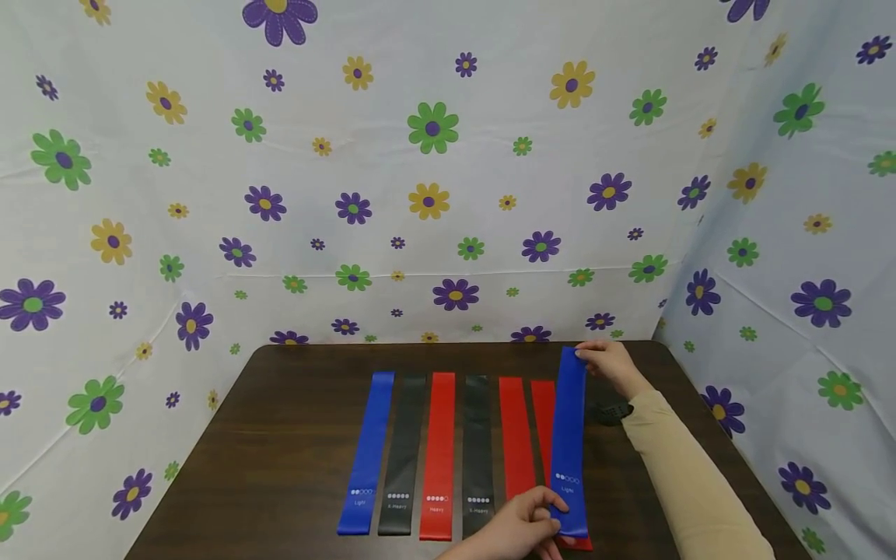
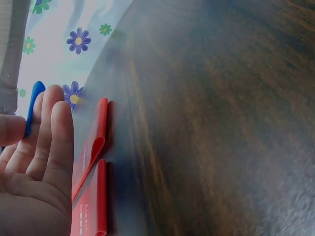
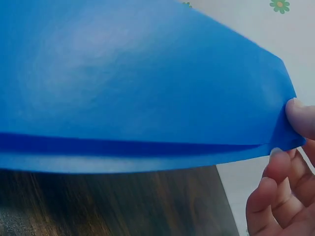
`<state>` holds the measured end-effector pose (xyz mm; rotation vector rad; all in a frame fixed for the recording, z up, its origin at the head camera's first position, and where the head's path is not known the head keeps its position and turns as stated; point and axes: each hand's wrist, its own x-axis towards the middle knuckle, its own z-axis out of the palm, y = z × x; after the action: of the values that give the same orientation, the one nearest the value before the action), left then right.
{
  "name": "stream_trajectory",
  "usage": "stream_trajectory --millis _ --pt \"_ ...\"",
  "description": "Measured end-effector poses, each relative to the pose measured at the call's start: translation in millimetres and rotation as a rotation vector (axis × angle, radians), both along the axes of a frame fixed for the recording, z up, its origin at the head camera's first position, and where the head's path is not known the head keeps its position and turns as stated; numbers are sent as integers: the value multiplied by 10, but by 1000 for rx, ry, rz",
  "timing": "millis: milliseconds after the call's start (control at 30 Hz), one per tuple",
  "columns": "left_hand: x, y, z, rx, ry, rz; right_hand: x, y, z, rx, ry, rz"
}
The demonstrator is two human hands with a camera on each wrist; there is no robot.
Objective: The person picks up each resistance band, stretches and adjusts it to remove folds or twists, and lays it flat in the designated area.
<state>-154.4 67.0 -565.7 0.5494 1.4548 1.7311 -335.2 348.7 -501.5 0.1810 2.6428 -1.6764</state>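
A blue resistance loop band (image 1: 570, 428) marked "Light" is stretched lengthwise between my two hands at the right of the row. My right hand (image 1: 616, 369) pinches its far end between thumb and fingers. At the near end, my left hand (image 1: 521, 525) pinches the band's edge. The right wrist view shows the band (image 3: 147, 88) as a flat loop with its two layers slightly parted. Under and beside it lie two red bands (image 1: 516, 435), partly covered by the held band and left hand. In the left wrist view the held band's end (image 2: 34, 105) sits between thumb and fingers.
Left of these, more flat bands lie side by side: a blue one (image 1: 367, 451), a black one (image 1: 402, 459), a red one (image 1: 439, 451) and another black one (image 1: 478, 443). The dark wooden table (image 1: 266, 443) meets a flower-patterned cloth (image 1: 392, 171) behind and at the sides.
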Motion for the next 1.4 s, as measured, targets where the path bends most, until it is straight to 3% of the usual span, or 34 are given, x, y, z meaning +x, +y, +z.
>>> stream_trajectory --millis 300,500,667,800,967,1167,1400 --pt "27 13 -48 -3 -85 60 33 -12 46 17 12 8" --pt "57 35 -96 35 -65 137 39 -11 46 16 26 -3" --pt "61 34 -108 -6 -40 229 43 2 27 11 32 -15" --pt "59 29 -111 -29 -43 268 51 14 24 8 35 -8" --pt "57 24 -106 -41 -62 234 53 18 25 4 36 -14" --pt "110 64 -116 -13 -39 173 53 23 9 30 30 -10" --pt "124 143 -114 -66 -84 134 53 46 -19 51 27 1"
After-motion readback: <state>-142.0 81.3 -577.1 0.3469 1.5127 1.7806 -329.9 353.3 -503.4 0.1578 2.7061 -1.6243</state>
